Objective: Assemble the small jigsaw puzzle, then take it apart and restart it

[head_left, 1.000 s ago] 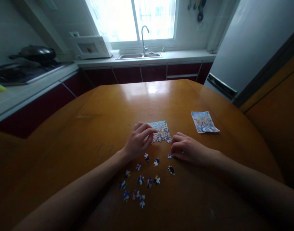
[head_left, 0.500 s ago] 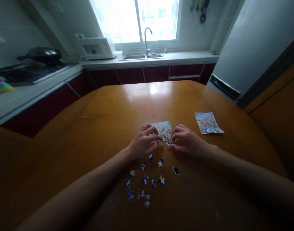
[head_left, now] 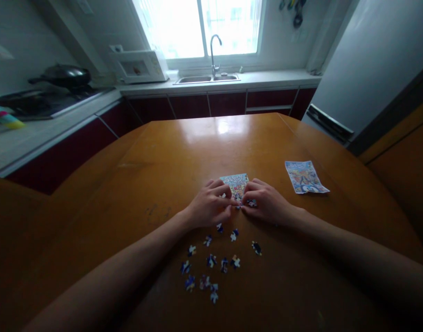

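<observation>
A small, partly assembled colourful jigsaw lies on the wooden table. My left hand rests on its left side with fingers curled, pressing down on it. My right hand sits against the jigsaw's lower right edge, fingers pinched on a puzzle piece at the edge. The fingertips of both hands almost meet over the jigsaw's bottom edge. Several loose blue-and-white puzzle pieces are scattered on the table just in front of my wrists.
A printed reference picture lies on the table to the right. Beyond the table runs a kitchen counter with a sink and tap, a microwave and a wok on the hob. A fridge stands at right.
My right hand has moved up from the loose pieces to the jigsaw's lower right edge, bringing a piece. My left hand has shifted slightly right over the jigsaw.
</observation>
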Motion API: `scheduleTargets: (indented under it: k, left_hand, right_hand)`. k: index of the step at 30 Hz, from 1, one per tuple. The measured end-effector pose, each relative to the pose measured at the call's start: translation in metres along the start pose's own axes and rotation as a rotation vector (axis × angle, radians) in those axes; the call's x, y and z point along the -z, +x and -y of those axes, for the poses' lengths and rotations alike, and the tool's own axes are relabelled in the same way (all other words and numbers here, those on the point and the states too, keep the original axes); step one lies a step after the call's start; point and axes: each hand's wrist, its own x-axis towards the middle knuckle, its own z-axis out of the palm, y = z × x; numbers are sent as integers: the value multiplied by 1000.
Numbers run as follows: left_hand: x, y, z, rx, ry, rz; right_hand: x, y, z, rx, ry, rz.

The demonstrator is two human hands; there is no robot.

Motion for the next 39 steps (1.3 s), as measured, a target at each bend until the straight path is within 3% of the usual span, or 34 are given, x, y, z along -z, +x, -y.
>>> scheduleTargets:
  k: [19, 22, 26, 29, 39]
  left_hand:
    - [-4, 0, 0, 10, 40, 81]
    - [-2, 1, -2, 15, -2, 80]
    - [1, 3, -4, 41, -27, 28]
    - [2, 3, -5, 16, -16, 14]
    - [0, 4, -7, -13, 28, 94]
  right_hand:
    - [1, -5, -1, 32, 43, -1]
    - [4, -4, -4, -56, 127, -121]
    - [7, -2, -18, -257, 235, -358]
    - [6, 0, -29, -409, 337, -463]
    - [3, 2, -34, -493, 429, -503]
